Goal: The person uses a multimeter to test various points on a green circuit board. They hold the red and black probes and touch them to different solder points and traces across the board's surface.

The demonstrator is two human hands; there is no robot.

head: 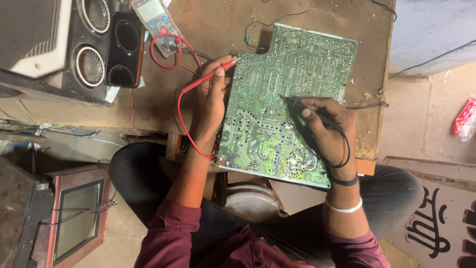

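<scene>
- Hands were busy on a big green circuit board that lay on a brown wooden table. The board sat near the middle of the view, with its near edge hanging over the table edge above the person's lap.
- The left hand was at 9 o'clock from the board, just beside its left edge. Its fingers were wrapped around a thin red probe. The tip of the red probe touched the top left corner of the board, at about 10 o'clock.
- A red wire looped down from that probe past the left wrist, and more red wire curled near the meter.
- The right hand lay on the right part of the board, at about 3 o'clock. Its fingers were closed on a black probe. The black tip pressed on the board close to its middle.
- A black wire curved around the right wrist, near a black band and a white band.
- A grey meter lay at 11 o'clock from the board, at the top of the table.
- Black speakers with round rings stood at the far left, at 10 o'clock.
- A small old screen set with a red frame sat on the floor at 8 o'clock.
- The person wore dark red sleeves and dark trousers.
</scene>
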